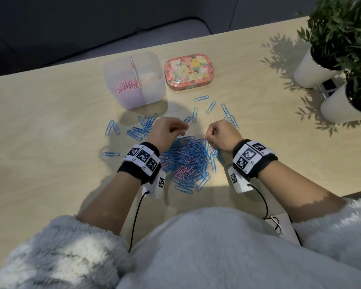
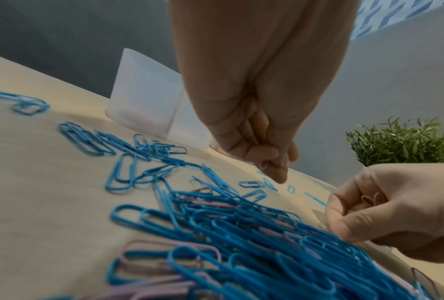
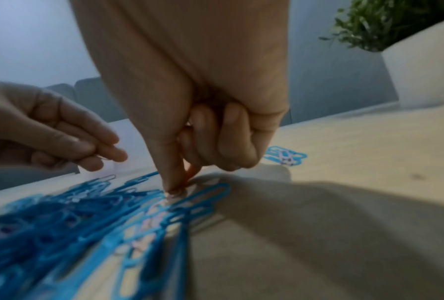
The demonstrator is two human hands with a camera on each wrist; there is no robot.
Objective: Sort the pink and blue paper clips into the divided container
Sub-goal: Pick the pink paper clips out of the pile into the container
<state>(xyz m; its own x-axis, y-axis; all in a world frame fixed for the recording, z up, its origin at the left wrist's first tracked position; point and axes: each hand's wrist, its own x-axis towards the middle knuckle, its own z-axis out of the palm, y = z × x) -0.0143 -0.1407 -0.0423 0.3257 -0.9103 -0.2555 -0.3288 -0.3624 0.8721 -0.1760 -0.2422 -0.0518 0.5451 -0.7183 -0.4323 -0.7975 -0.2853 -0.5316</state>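
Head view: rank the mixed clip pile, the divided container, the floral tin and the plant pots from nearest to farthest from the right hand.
1. Mixed clip pile: touching the right hand, at its left.
2. Floral tin: straight beyond.
3. Divided container: beyond-left, and plant pots, far right: too close to call.

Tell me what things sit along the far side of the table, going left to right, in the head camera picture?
Divided container with pink paper clips in its left compartment → flowery tin → two white plant pots: the nearer one lies further right than the farther one.
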